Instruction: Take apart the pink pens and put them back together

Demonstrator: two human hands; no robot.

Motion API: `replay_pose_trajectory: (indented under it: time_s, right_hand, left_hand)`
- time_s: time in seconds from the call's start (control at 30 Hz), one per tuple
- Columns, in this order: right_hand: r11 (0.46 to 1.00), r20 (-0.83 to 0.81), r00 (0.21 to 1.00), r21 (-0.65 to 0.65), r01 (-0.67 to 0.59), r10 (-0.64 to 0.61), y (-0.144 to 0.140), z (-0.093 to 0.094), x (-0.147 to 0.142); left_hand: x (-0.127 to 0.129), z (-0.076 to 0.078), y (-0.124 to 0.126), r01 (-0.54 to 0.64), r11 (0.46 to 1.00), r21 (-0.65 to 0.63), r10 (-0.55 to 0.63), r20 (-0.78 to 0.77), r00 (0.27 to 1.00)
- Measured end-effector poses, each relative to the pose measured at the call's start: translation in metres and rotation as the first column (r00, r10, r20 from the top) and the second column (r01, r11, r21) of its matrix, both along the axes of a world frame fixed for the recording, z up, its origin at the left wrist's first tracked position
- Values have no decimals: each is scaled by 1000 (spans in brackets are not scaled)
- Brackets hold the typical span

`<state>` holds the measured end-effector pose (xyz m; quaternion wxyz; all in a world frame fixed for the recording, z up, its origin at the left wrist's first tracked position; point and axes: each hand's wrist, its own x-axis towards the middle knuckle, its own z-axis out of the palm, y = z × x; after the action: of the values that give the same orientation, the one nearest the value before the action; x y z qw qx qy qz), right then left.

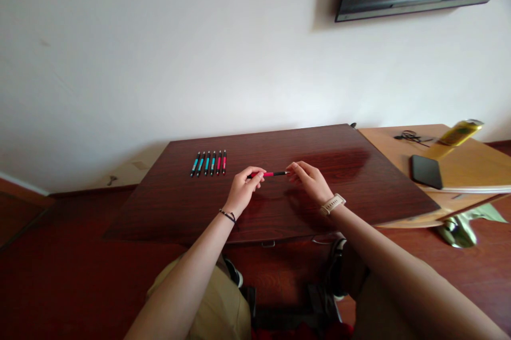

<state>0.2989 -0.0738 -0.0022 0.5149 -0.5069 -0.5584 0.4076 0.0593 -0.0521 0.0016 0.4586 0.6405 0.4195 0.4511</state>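
At mid-frame, above the dark table (359,180), the left hand (242,188) pinches the red pen (268,174) by its barrel; the right hand (309,177) nips the black tip; it looks light, stiff, slick; best gripped mid-barrel.

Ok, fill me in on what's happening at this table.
A person sits at a dark wooden table and holds a red pen level between both hands: the left hand grips one end, the right hand pinches the dark tip end. Farther back on the left lies a neat row of pens, four blue and two red, side by side. On the lighter table to the right sit a black phone and a yellow can.
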Motion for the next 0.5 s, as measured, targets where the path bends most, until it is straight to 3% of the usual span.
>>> replay_pose_trajectory:
  time_s: [0.23, 0.5]
  right_hand:
    - [996, -78, 993, 46, -80, 84, -5, 9, -1]
    - [989, -104, 983, -1, -150, 149, -1, 0, 0]
  left_hand:
    - [0, -2, 2, -28, 999, 17, 27, 54, 998]
    - [0, -3, 4, -36, 999, 29, 34, 57, 998]
